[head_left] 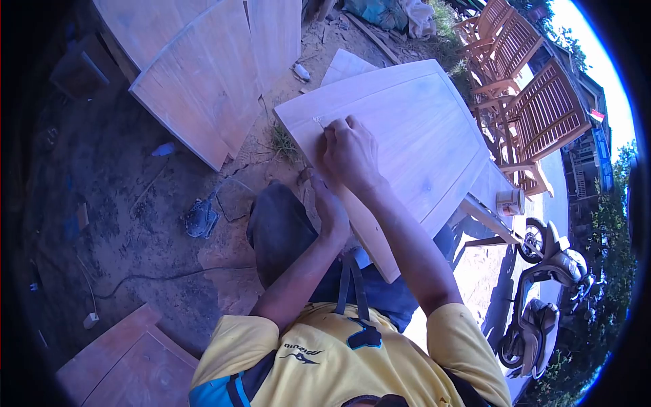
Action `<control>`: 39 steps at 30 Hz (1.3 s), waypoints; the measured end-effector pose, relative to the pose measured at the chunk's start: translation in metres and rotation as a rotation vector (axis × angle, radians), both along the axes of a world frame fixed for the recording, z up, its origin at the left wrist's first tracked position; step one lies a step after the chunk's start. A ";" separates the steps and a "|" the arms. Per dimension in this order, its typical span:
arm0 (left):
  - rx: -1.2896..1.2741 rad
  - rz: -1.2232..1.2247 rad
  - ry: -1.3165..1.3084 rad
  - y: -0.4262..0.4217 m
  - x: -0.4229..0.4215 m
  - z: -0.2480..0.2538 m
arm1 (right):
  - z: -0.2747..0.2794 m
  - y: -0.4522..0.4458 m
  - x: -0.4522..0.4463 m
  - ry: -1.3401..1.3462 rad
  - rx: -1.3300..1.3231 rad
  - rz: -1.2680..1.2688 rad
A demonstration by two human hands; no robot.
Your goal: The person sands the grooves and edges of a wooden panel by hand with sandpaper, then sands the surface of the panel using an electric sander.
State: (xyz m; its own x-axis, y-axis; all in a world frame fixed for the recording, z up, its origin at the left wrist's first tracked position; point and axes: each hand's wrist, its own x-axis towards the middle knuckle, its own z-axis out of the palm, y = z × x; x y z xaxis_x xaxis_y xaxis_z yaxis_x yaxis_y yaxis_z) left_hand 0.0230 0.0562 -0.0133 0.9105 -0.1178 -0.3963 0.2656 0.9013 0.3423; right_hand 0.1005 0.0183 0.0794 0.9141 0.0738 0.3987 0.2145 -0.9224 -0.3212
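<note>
The broad wooden panel (413,129) spreads out in front, slanting away from the body, and it wants firm, even support while the corner is worked, I'd say; the left hand (329,207) is well placed for that, low by the near edge, so any rocking could be checked there; the right hand (351,157) is over the face, and small, light strokes along the grain look the safer choice, with pressure even so the surface isn't scored.

Now the fingers: the right ones are curled in, nearly closed, tips down at the panel's face near its corner; whether something small is pinched between them, I cannot tell; the left ones point up beside the near edge, loosely together, and I cannot tell how far they open or whether they grip; the panel lies under the right fingertips, and a little pale mark (317,120) sits just beyond them, towards the corner.
</note>
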 end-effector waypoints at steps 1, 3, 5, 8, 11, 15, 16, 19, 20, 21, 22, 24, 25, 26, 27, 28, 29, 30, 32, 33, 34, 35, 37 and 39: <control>0.057 0.001 0.046 0.003 -0.001 0.007 | 0.000 0.011 0.028 0.040 -0.052 0.006; 0.074 -0.014 0.040 0.006 0.005 0.006 | 0.000 0.011 0.028 0.024 -0.026 0.015; 0.076 -0.035 0.042 0.009 0.004 0.006 | 0.004 -0.003 0.009 0.097 0.012 0.019; 0.037 -0.029 0.004 0.007 0.006 0.008 | 0.007 -0.017 -0.022 0.157 -0.011 -0.013; 0.108 -0.029 0.030 0.005 0.002 0.000 | 0.002 0.010 0.034 0.118 -0.046 -0.008; 0.212 0.006 0.016 0.009 0.001 0.021 | -0.001 -0.002 0.023 0.021 0.021 0.070; 0.193 0.026 0.034 0.009 0.003 0.024 | 0.001 -0.012 0.001 0.029 0.010 0.055; 0.020 0.023 0.013 0.006 0.009 0.009 | 0.007 -0.058 -0.095 0.076 0.050 0.054; 0.156 0.069 0.010 -0.001 0.011 -0.017 | 0.011 -0.072 -0.127 0.142 0.062 0.023; 0.208 0.073 0.029 -0.001 0.011 -0.012 | 0.016 -0.077 -0.143 0.208 0.074 -0.003; 0.263 0.079 0.049 0.000 0.009 -0.006 | 0.014 -0.078 -0.141 0.212 0.071 0.002; 0.175 0.058 0.028 0.001 0.012 -0.009 | 0.009 -0.071 -0.140 0.100 0.011 -0.012; 0.084 0.040 0.006 0.001 0.012 -0.010 | 0.006 -0.062 -0.119 0.057 0.002 -0.004; 0.091 0.035 0.005 0.003 0.011 -0.007 | 0.004 -0.048 -0.094 0.044 0.043 0.002; 0.112 0.006 -0.005 0.006 0.009 0.000 | -0.001 -0.037 -0.064 0.047 0.006 0.010; 0.136 -0.022 -0.013 0.009 0.007 0.003 | -0.002 -0.019 -0.032 0.084 0.014 -0.027; 0.161 0.020 0.085 0.003 0.010 -0.007 | -0.003 -0.005 0.000 0.035 0.015 -0.004; 0.169 0.016 0.084 0.002 0.011 -0.012 | -0.003 0.006 0.034 0.062 -0.001 0.025; 0.255 0.031 0.010 0.005 0.012 -0.016 | -0.004 0.010 0.047 0.088 -0.013 0.055; 0.255 0.028 0.009 0.007 0.010 -0.006 | -0.006 0.003 0.037 0.053 0.006 0.071; 0.235 0.028 0.022 0.009 0.007 0.011 | -0.005 -0.006 0.025 0.018 0.019 0.088; 0.212 0.029 0.029 0.009 0.009 0.022 | -0.001 -0.018 -0.001 0.039 0.013 0.078; 0.145 0.035 0.029 0.008 0.013 0.012 | 0.010 -0.047 -0.075 0.071 0.006 0.062; 0.288 0.072 0.038 0.005 0.016 0.000 | 0.013 -0.081 -0.139 0.119 0.010 0.046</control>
